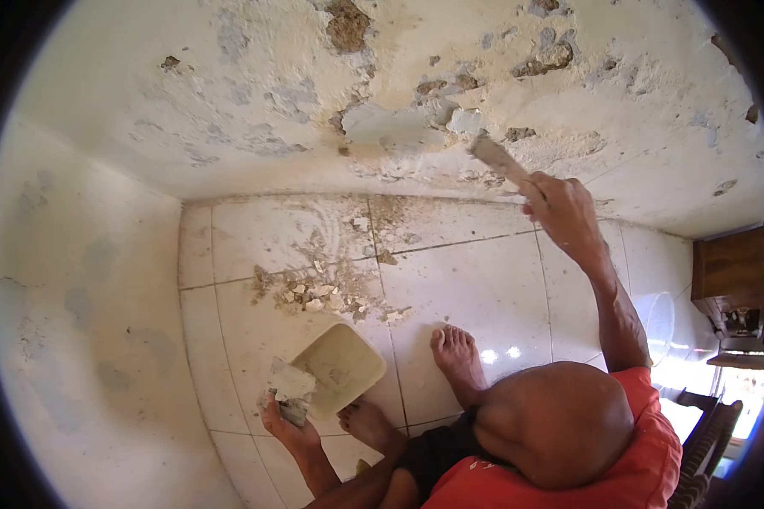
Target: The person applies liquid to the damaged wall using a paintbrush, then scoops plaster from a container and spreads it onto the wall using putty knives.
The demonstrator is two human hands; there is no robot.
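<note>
My right hand [560, 212] is closed around a putty knife [499, 159], its blade end close to the wall beside a fresh white patch [464, 121]. Whether the blade touches the wall I cannot tell. Low on the left, my left hand [293, 428] grips a flat plate smeared with whitish putty [292, 383]. That plate is held at the left side of a cream plastic tub [373, 373], which has greyish residue inside. The damaged wall [255, 51] shows peeling paint, bare brown pits and a smooth grey-white filled area [386, 127].
Broken plaster flakes [318, 297] and dust lie on the white tiled floor [467, 263] near the wall. My bare foot [458, 356] stands right of the tub. A side wall [85, 297] closes the left. Wooden furniture [730, 271] and a clear bucket [655, 322] stand right.
</note>
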